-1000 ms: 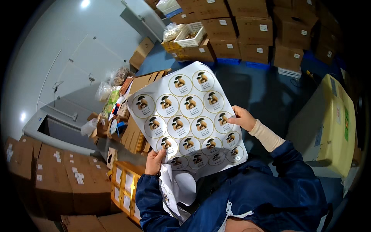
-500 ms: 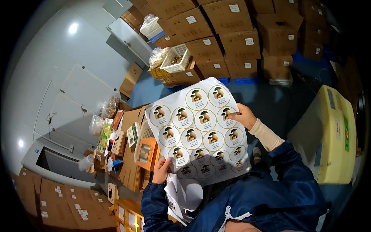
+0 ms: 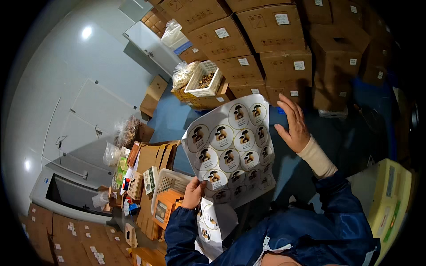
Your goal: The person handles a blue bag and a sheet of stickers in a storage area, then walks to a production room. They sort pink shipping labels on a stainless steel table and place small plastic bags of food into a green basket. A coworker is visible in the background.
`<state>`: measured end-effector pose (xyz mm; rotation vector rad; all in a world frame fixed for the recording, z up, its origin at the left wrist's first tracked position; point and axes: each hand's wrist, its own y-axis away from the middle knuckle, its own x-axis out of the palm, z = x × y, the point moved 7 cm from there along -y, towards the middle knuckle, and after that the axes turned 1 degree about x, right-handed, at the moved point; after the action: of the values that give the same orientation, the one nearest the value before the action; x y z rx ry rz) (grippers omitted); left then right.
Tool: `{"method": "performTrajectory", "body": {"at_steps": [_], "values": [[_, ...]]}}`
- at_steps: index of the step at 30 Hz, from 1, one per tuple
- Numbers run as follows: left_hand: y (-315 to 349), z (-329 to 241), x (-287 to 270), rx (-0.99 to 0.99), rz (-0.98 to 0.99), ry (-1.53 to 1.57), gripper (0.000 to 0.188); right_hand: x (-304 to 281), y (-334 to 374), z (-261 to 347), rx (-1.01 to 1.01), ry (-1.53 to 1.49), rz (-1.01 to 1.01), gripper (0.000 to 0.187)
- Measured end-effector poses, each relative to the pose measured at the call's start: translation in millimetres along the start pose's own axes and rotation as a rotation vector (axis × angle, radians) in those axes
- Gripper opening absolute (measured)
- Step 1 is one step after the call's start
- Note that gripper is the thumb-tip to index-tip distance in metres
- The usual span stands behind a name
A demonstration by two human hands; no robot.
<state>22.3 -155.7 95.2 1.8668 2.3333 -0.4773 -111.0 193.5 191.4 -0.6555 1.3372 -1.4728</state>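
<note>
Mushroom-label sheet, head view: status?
Left hand gripping mushroom-label sheet near lower-left edge. Right hand open, apart from its right edge. Sheet bowed. Nothing visible between right hand and sheet.

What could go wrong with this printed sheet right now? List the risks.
The sheet might sag or crease: only the left hand grips it, near its lower left edge.
It could swing loose: the right hand is open beside the right edge, not holding it.
The curled paper under the left hand might get crumpled against the sleeve.
</note>
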Motion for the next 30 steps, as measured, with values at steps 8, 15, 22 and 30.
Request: {"method": "performTrajectory", "body": {"at_steps": [8,15,22,30], "values": [[-7,0,-7,0.031,0.038,0.139,0.027,67,14,14,-0.137,-0.114,0.206,0.043],[-3,38,-10,0.177,-0.064,0.315,0.029,98,76,39,-0.360,-0.204,0.223,0.024],[0,46,-3,0.238,-0.012,0.381,0.030,86,118,51,-0.442,-0.245,0.308,0.017],[17,49,-9,0.259,-0.152,0.310,0.025,75,155,55,-0.531,-0.370,0.318,0.012]]}}
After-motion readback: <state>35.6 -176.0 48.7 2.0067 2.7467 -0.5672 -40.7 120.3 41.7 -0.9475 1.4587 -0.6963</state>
